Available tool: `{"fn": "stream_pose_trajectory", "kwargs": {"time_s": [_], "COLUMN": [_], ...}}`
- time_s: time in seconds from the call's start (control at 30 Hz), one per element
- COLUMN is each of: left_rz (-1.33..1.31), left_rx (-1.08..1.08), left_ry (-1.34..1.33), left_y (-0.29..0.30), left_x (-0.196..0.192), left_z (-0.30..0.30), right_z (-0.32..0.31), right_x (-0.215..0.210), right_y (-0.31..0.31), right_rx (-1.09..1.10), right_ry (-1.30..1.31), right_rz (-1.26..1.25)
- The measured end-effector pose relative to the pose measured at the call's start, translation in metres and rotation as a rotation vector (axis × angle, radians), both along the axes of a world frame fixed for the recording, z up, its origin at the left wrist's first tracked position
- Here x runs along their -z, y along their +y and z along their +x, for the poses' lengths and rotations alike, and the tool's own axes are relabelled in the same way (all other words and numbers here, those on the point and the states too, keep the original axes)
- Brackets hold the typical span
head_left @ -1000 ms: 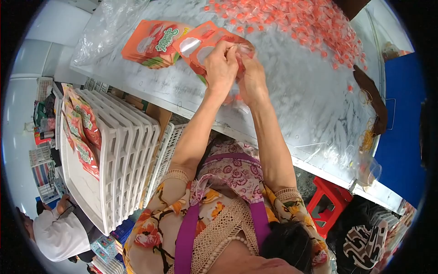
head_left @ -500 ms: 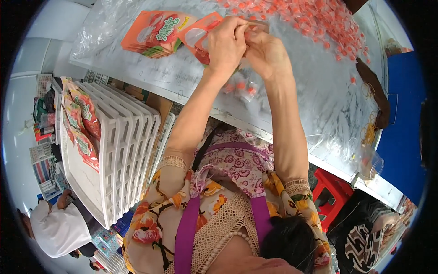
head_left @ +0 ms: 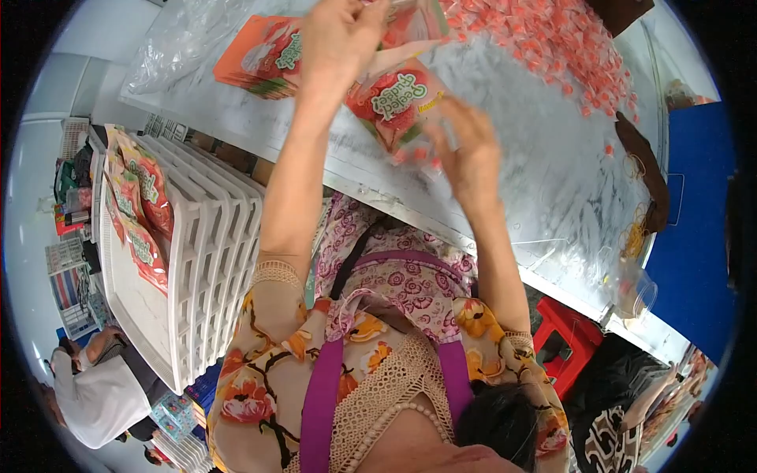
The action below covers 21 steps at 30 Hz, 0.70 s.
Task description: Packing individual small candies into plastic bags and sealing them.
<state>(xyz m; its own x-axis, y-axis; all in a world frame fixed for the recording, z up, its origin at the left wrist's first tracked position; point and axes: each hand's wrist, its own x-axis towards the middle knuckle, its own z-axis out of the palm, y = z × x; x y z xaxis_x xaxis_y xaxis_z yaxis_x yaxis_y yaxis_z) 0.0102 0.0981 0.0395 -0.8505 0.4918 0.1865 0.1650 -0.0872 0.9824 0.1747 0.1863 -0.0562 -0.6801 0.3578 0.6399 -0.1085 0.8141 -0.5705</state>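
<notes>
My left hand (head_left: 339,39) is closed at the far edge of the table, its fingers pinching the edge of a partly clear pouch (head_left: 414,24). Just below lies a red printed pouch (head_left: 394,98), front side up; whether the two are one piece I cannot tell. At that pouch's right edge is my right hand (head_left: 469,150), slightly blurred, fingers apart and nothing visible in it. Several small clear packets with red-orange contents (head_left: 418,155) lie between the pouch and the table's near edge. Left of my left hand is a stack of flat red pouches (head_left: 256,59).
A large heap of small red-orange packets (head_left: 544,47) covers the far right of the marbled table (head_left: 552,173). Clear plastic bags (head_left: 185,47) lie far left. Stacked white crates (head_left: 205,268) with filled pouches stand at left, a red stool (head_left: 568,339) at right.
My hands have come apart: the left moved left and away from me, the right lower and nearer. The printed pouch between them now shows its front, with the clear pouch part above it.
</notes>
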Motion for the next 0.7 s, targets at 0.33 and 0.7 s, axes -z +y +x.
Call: {"fn": "stream_pose_trajectory", "kwargs": {"time_s": [0.33,0.7], "left_rz": [-0.499,-0.405], "left_rx": [0.074,0.063], "left_ry": [0.377,0.318], "left_y": [-0.023,-0.012], "left_x": [-0.015,-0.007], "left_z": [0.006,0.049], "right_z": [0.017,-0.036], "right_x": [0.081,-0.109], "right_y": [-0.018,0.021], "right_rx": [-0.136,-0.009], "right_ry": [-0.309,0.479], "right_rz": [-0.123,-1.045]}}
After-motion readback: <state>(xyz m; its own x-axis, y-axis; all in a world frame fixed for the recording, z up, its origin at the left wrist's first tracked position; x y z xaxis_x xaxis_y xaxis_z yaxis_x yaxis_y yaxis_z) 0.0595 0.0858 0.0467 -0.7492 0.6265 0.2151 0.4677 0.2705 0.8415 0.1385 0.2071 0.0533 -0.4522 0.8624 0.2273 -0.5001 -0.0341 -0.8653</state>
